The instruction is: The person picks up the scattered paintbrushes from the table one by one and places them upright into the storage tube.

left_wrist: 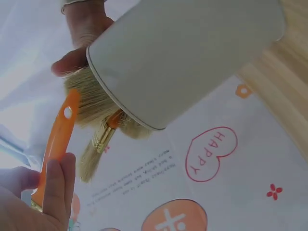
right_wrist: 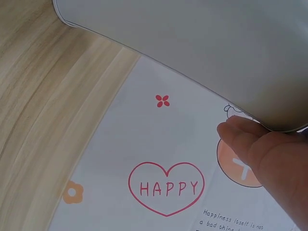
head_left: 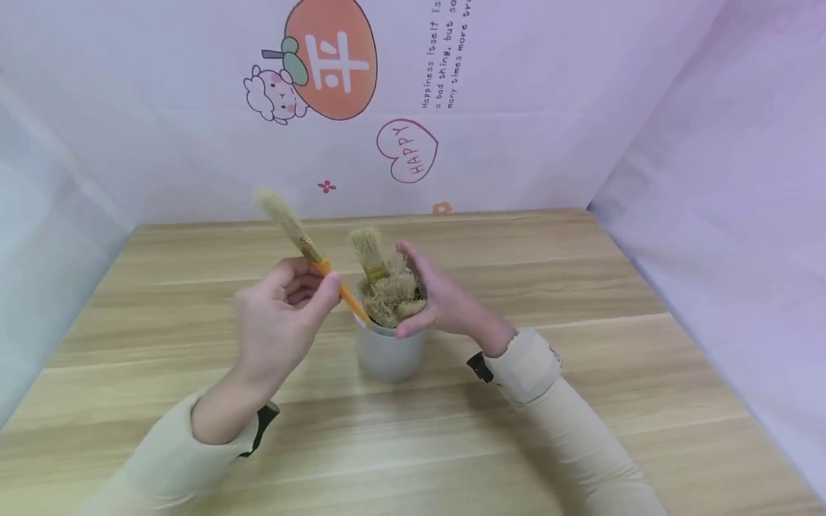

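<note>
My left hand [head_left: 277, 322] pinches a paintbrush [head_left: 290, 221] with an orange handle and pale bristles. The bristles point up and away to the left; in the head view the handle's end overlaps the near rim of a light grey cylindrical pot [head_left: 389, 358]. Another paintbrush [head_left: 369, 252] stands bristles-up in the pot, beside a tangle of tan bristles [head_left: 392, 294]. My right hand [head_left: 442, 294] holds the pot around its upper right side, thumb at the front of the rim and fingers behind. The right wrist view shows its fingers [right_wrist: 255, 139] beside the pot's rim.
The pot stands on a wood-grain table [head_left: 581, 401]. A pale printed sheet [head_left: 516, 143] rises behind the table's far edge, with a heart [head_left: 408, 150] and lettering. White sheeting hangs along both sides.
</note>
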`<move>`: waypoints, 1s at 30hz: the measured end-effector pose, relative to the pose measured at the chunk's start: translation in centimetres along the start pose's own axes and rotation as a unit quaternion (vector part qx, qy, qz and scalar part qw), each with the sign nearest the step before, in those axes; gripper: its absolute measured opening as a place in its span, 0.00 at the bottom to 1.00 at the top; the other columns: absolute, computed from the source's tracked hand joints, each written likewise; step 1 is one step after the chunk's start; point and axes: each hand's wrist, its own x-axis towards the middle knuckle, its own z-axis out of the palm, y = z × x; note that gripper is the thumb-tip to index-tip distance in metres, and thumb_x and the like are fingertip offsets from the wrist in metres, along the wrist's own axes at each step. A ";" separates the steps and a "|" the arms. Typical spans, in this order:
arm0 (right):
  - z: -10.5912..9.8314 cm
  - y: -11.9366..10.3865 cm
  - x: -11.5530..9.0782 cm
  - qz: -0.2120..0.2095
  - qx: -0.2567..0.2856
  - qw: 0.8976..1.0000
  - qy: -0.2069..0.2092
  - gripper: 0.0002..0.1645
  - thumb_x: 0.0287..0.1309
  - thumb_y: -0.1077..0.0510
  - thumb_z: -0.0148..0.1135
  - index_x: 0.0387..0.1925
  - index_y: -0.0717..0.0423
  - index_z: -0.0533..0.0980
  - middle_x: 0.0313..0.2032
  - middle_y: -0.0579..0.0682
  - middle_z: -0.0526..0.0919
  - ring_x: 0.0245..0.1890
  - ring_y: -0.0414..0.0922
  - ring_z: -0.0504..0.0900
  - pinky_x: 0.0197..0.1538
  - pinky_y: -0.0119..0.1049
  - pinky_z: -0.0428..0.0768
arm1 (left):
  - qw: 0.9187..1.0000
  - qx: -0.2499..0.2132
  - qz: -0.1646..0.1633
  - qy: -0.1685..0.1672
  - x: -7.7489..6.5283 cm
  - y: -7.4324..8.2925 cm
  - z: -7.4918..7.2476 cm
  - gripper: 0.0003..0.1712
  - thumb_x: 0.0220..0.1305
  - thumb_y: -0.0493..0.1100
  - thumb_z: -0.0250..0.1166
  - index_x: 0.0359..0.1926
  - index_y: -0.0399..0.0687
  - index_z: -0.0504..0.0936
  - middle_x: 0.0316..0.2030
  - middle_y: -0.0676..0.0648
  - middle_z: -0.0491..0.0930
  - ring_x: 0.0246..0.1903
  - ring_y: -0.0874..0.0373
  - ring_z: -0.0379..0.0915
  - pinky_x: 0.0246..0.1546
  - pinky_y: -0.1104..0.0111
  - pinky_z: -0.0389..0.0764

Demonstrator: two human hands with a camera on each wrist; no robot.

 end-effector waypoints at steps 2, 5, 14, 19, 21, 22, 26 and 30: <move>0.0 0.0 0.0 0.002 0.005 1.000 -0.001 0.91 0.15 0.18 0.62 0.75 0.60 0.34 0.76 0.62 0.38 0.76 0.58 0.44 0.76 0.49 0.48 | 1.000 0.006 0.028 0.005 0.3 0.2 0.4 0.07 0.55 0.29 0.66 0.34 0.26 0.79 0.25 0.35 0.83 0.26 0.79 0.77 0.29 0.82 0.80; 0.1 0.1 0.0 0.001 0.012 1.000 0.000 0.91 0.15 0.18 0.63 0.75 0.61 0.34 0.76 0.62 0.39 0.76 0.57 0.44 0.76 0.49 0.47 | 0.998 0.012 0.061 0.012 0.6 0.1 0.9 0.07 0.55 0.29 0.66 0.33 0.25 0.79 0.25 0.35 0.84 0.26 0.81 0.75 0.29 0.83 0.80; 0.0 0.0 0.0 0.005 0.010 1.000 0.000 0.92 0.14 0.16 0.61 0.75 0.61 0.35 0.76 0.62 0.40 0.75 0.59 0.46 0.75 0.52 0.49 | 0.991 0.024 0.124 0.030 0.9 -0.3 1.4 0.05 0.54 0.27 0.65 0.31 0.25 0.78 0.24 0.35 0.83 0.26 0.70 0.80 0.29 0.83 0.80; 0.0 0.0 -0.1 0.011 0.008 1.000 0.002 0.92 0.13 0.15 0.60 0.75 0.61 0.36 0.75 0.62 0.43 0.74 0.59 0.52 0.74 0.53 0.53 | 0.988 0.050 0.147 0.018 0.9 -0.9 1.7 0.06 0.54 0.28 0.66 0.31 0.27 0.78 0.24 0.37 0.84 0.23 0.53 0.83 0.29 0.84 0.79; 0.0 0.1 -0.1 0.011 0.010 1.000 0.004 0.92 0.13 0.15 0.60 0.75 0.61 0.36 0.75 0.62 0.45 0.73 0.59 0.54 0.74 0.53 0.54 | 0.986 0.060 0.156 0.016 0.9 -1.1 1.8 0.05 0.54 0.28 0.66 0.30 0.28 0.78 0.24 0.38 0.84 0.23 0.50 0.83 0.29 0.83 0.79; 0.0 0.1 -0.1 0.010 0.011 1.000 0.006 0.92 0.13 0.15 0.60 0.75 0.61 0.36 0.75 0.63 0.46 0.72 0.59 0.56 0.74 0.54 0.55 | 0.985 0.061 0.159 0.015 0.9 -1.2 1.9 0.06 0.53 0.28 0.66 0.31 0.28 0.78 0.24 0.38 0.84 0.23 0.50 0.83 0.29 0.83 0.79; 0.0 0.1 -0.1 0.005 0.010 1.000 0.011 0.92 0.13 0.14 0.59 0.75 0.62 0.37 0.74 0.64 0.47 0.72 0.59 0.56 0.74 0.55 0.55 | 0.983 0.070 0.169 0.013 0.9 -1.6 2.1 0.05 0.53 0.28 0.65 0.31 0.28 0.78 0.25 0.38 0.84 0.24 0.50 0.84 0.29 0.79 0.82; 0.0 0.2 0.0 -0.007 0.005 1.000 0.015 0.92 0.14 0.14 0.58 0.74 0.63 0.37 0.74 0.64 0.47 0.73 0.59 0.53 0.74 0.54 0.52 | 0.981 0.080 0.178 -0.006 0.8 -2.1 2.2 0.06 0.54 0.28 0.65 0.33 0.27 0.78 0.26 0.37 0.84 0.26 0.49 0.85 0.29 0.73 0.84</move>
